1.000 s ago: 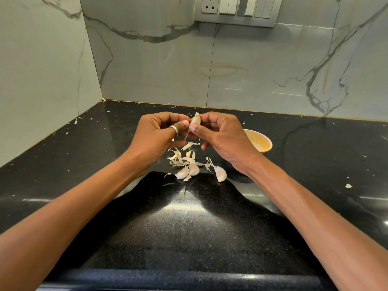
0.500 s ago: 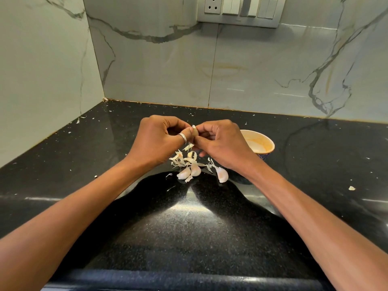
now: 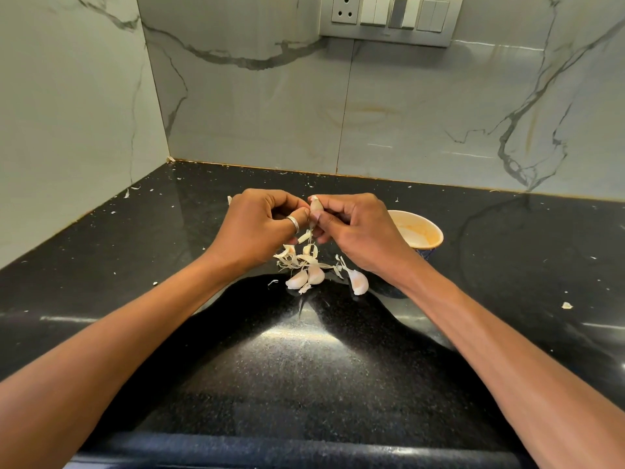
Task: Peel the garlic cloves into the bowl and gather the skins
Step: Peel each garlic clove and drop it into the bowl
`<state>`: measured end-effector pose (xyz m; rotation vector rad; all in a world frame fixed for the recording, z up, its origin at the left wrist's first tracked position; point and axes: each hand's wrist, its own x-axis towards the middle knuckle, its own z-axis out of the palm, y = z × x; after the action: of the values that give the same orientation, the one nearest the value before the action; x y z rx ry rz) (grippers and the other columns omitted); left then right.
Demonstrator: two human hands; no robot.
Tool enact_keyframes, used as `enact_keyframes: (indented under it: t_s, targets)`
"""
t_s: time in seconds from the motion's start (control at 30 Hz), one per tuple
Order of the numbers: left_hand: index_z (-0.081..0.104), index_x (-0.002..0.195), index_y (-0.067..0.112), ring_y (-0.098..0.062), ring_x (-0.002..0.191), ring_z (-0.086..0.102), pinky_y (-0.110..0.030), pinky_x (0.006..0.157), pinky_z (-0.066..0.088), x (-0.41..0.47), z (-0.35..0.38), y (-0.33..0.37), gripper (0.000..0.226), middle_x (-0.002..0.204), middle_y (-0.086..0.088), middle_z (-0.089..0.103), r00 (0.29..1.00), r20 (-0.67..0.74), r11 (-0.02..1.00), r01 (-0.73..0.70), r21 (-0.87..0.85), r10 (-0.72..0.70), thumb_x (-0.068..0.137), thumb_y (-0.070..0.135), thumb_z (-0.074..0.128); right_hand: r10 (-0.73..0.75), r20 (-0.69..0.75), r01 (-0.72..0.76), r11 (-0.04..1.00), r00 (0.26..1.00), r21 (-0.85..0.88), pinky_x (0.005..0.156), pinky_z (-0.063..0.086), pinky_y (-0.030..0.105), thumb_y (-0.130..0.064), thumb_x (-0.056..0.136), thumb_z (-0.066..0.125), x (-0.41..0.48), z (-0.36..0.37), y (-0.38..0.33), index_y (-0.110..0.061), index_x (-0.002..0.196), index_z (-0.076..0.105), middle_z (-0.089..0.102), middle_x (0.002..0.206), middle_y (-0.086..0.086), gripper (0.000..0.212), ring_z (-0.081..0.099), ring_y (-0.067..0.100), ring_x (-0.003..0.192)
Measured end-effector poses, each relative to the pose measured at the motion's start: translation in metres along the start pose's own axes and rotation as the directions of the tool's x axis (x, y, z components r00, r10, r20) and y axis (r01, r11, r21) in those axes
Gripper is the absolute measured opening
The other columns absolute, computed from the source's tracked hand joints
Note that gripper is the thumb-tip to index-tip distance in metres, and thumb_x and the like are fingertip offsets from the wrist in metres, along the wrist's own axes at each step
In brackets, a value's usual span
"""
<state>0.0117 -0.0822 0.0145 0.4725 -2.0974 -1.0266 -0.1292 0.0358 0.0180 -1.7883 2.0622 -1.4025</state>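
A: Fingers [image 3: 285, 200] of L hand [image 3: 257, 228] curled, pinching the garlic clove [image 3: 315, 208]. R hand [image 3: 358, 231] pinches it too, up off the surface [image 3: 304, 367].

B: Under them, skins [image 3: 297, 257] in a heap w/ three loose cloves [image 3: 306, 278] at its near edge. Bowl [image 3: 419, 231] just beyond R hand, far right.
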Motion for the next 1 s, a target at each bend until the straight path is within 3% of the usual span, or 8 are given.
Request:
enact_keyframes:
  t_s: [0.1, 0.27, 0.47, 0.67, 1.0]
  targets:
    - [0.078, 0.096, 0.014, -0.013, 0.067, 0.071, -0.038, 0.067, 0.064, 0.0007, 0.0000, 0.0005, 0.007, 0.076, -0.005, 0.074, 1.000, 0.007, 0.999, 0.017, -0.045, -0.017, 0.093, 0.018, 0.072, -0.008, -0.003, 0.008, 1.000, 1.000, -0.011, 0.075, 0.062, 0.043, -0.014, 0.101, 0.063, 0.0003, -0.0005, -0.0012, -0.009, 0.093, 0.076, 0.074, 0.077, 0.000, 0.017, 0.072, 0.007, 0.068]
    - [0.078, 0.094, 0.015, -0.011, 0.065, 0.070, -0.025, 0.061, 0.060, 0.0011, -0.0003, 0.0016, 0.008, 0.077, -0.009, 0.073, 1.000, 0.004, 0.998, 0.024, -0.062, -0.023, 0.093, 0.020, 0.072, -0.032, 0.024, 0.033, 0.999, 0.999, -0.031, 0.075, 0.062, 0.034, -0.013, 0.101, 0.062, -0.0017, 0.0004, -0.0010, -0.010, 0.097, 0.077, 0.074, 0.078, 0.001, 0.015, 0.072, 0.005, 0.071]
    - [0.077, 0.092, 0.018, -0.009, 0.063, 0.069, -0.024, 0.061, 0.060, 0.0004, -0.0010, 0.0017, 0.006, 0.073, -0.003, 0.073, 0.999, 0.019, 0.998, 0.029, -0.056, -0.028, 0.093, 0.017, 0.071, -0.038, 0.044, 0.041, 0.997, 0.998, -0.071, 0.076, 0.061, 0.037, -0.012, 0.100, 0.063, -0.0020, 0.0001, -0.0018, -0.012, 0.100, 0.078, 0.075, 0.081, 0.000, 0.015, 0.072, 0.006, 0.073]
    - [0.078, 0.093, 0.010, -0.014, 0.065, 0.069, -0.019, 0.058, 0.057, -0.0018, 0.0019, 0.0037, 0.008, 0.079, -0.016, 0.073, 0.999, 0.010, 0.997, 0.051, -0.062, -0.051, 0.093, 0.015, 0.071, -0.067, 0.052, 0.075, 0.981, 0.996, -0.177, 0.073, 0.055, 0.036, -0.012, 0.100, 0.062, -0.0032, 0.0013, -0.0012, -0.015, 0.094, 0.076, 0.072, 0.075, -0.004, 0.015, 0.070, 0.010, 0.072]
    - [0.077, 0.091, 0.009, -0.012, 0.064, 0.066, -0.023, 0.061, 0.059, -0.0013, 0.0027, 0.0009, 0.011, 0.079, -0.018, 0.071, 0.998, 0.009, 0.995, 0.062, -0.075, -0.062, 0.095, 0.014, 0.069, -0.069, 0.053, 0.077, 0.982, 0.996, -0.172, 0.072, 0.054, 0.036, -0.011, 0.100, 0.062, -0.0034, 0.0033, -0.0019, -0.015, 0.094, 0.076, 0.072, 0.075, -0.005, 0.016, 0.069, 0.012, 0.072]
